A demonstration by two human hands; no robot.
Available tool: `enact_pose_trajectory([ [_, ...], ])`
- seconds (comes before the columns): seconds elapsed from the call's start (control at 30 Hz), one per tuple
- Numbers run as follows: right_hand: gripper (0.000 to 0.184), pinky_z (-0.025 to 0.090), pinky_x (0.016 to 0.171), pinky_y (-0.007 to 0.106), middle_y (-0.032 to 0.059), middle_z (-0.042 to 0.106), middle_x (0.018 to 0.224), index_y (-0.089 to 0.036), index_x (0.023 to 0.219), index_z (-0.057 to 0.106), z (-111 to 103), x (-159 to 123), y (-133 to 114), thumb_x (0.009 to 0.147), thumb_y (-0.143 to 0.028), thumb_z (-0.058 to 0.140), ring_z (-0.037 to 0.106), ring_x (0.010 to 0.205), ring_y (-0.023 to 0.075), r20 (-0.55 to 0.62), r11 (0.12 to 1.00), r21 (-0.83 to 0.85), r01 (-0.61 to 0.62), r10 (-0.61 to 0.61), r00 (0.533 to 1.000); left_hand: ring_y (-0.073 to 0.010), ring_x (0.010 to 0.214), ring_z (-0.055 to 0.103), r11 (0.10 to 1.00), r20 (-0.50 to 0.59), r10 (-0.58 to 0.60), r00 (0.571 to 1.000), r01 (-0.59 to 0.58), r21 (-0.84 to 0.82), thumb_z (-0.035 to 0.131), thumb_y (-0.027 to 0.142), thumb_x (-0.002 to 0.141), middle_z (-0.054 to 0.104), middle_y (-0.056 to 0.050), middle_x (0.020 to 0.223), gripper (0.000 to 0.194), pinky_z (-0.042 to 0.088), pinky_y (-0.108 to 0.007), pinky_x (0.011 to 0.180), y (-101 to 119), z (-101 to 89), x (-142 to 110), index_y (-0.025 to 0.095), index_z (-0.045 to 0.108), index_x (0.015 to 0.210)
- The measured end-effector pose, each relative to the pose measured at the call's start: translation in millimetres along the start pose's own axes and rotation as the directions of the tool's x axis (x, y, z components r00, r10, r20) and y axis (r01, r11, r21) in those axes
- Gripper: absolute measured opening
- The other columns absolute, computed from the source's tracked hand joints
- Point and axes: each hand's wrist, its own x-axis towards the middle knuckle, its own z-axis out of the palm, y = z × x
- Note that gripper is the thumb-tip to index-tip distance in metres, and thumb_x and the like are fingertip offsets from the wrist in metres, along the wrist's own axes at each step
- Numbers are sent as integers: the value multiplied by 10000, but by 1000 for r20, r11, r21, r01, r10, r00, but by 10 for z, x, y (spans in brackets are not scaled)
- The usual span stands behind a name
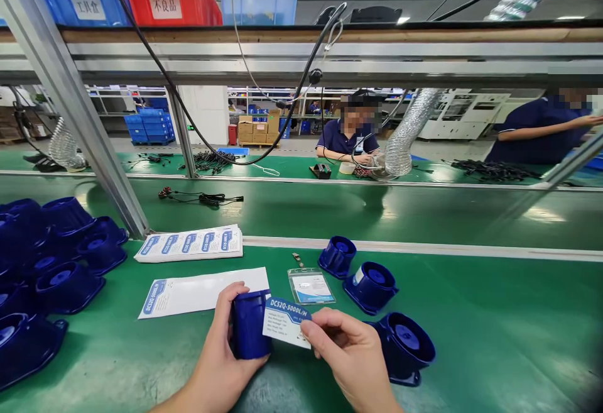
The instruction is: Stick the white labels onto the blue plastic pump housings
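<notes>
My left hand [221,350] is closed around a dark blue plastic housing [249,325], held with its smooth side facing up toward me. Between the thumb and fingers of my right hand [346,353] is a blue-and-white label [284,323], printed "DC52Q-5000L/H". Its left edge meets the housing's side; whether it sticks there I cannot tell. Behind my left hand lies a label sheet [202,292] with one label at its left end. Farther back rests a stack of label sheets [191,243]. To the right stand three more blue housings [372,286], one with a pale label showing.
Many blue housings [70,284] are heaped at the left. A badge holder [311,287] lies mid-table. Beyond the white ledge, a cable bundle [211,199] rests on the green belt [292,209]. A metal post [89,99] rises at left; a co-worker [348,139] sits opposite.
</notes>
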Motion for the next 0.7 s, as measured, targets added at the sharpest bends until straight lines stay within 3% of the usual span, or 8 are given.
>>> enact_pose_trajectory([
  [0.17,329,455,499,219,36,651,648,-168,751,756,5,-19,58,851,-469,844,513,513,108,87,989,71,-133,126,988,-275,1274,637,979,64,-83,994,93,-180,893,238,726,571,-113,1432,920,551,-366,1066,94,33,-6,296,316,1440],
  [0.37,379,437,529,252,25,609,625,-169,697,728,100,-48,-37,795,-507,871,471,528,116,32,970,92,-224,222,974,-255,1235,652,989,90,-83,992,93,-111,856,210,727,583,-106,1400,887,574,-339,1030,111,42,-25,288,329,1436],
  [0.53,384,425,540,268,42,615,633,-172,679,731,117,-67,-54,798,-514,859,505,571,144,15,978,33,-204,204,979,-266,1255,639,989,93,-98,991,107,-101,851,178,715,573,-98,1407,873,594,-322,990,109,39,-22,297,360,1427],
  [0.7,342,431,509,260,50,631,625,-171,707,752,42,-44,33,853,-472,824,522,542,146,113,991,-37,-132,135,984,-255,1221,647,980,117,-127,985,143,-141,846,147,704,580,-94,1392,887,603,-316,966,126,45,-9,306,354,1424],
])
